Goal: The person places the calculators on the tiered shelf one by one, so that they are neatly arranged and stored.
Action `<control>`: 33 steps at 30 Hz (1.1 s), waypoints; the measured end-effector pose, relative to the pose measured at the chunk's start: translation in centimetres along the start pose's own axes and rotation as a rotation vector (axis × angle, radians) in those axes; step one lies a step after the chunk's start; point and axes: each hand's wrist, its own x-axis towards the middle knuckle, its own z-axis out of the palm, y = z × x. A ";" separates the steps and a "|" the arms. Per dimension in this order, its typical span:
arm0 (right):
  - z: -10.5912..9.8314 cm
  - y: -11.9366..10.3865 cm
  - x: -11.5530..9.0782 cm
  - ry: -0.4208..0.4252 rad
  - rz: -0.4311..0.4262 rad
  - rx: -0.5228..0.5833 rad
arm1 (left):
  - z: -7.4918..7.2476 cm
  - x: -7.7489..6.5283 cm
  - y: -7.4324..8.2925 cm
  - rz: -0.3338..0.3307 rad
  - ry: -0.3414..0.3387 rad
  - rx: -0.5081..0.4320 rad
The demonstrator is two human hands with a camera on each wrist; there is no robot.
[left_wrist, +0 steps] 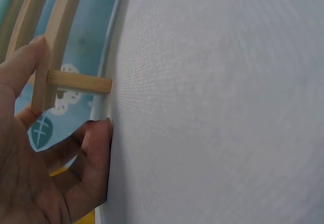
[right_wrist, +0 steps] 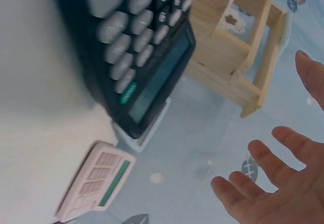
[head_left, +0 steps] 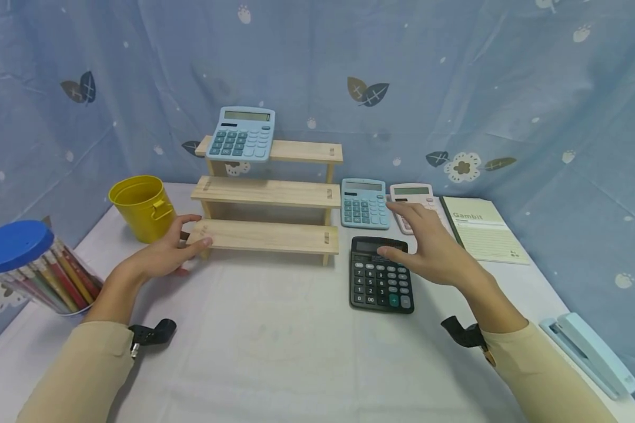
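A three-tier wooden shelf stands at the back of the table. My left hand pinches the left end of its lowest board, thumb on one side and a finger on the other; the lower fingers curl near the tablecloth in the left wrist view. On the top tier leans a light blue calculator. My right hand hovers with spread fingers over the right side of a black calculator, holding nothing. Behind it lie a second light blue calculator and a pink calculator, partly covered by the hand in the head view.
A yellow bucket stands left of the shelf, near a blue-lidded tub of pencils. At the right lie a Gambit notebook and a light blue stapler. Patterned blue cloth hangs behind the table.
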 end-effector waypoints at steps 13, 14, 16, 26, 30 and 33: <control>0.9 0.6 -1.8 -0.071 0.105 0.032 | -0.1 -0.3 0.0 -0.010 0.007 0.004; 1.0 0.5 -1.9 -0.083 0.115 0.037 | -0.1 -0.3 0.0 -0.008 0.008 0.006; 1.2 0.5 -2.1 -0.105 0.132 0.040 | -0.2 -0.3 0.0 -0.006 0.008 0.005; 2.6 0.6 -2.6 -0.160 0.180 0.060 | -0.2 -0.2 0.1 0.003 0.009 0.020; 3.2 0.7 -2.6 -0.179 0.183 0.059 | -0.1 0.0 0.1 0.003 0.007 0.020; 3.6 0.8 -2.6 -0.201 0.184 0.066 | 0.0 0.1 0.1 0.006 0.004 0.018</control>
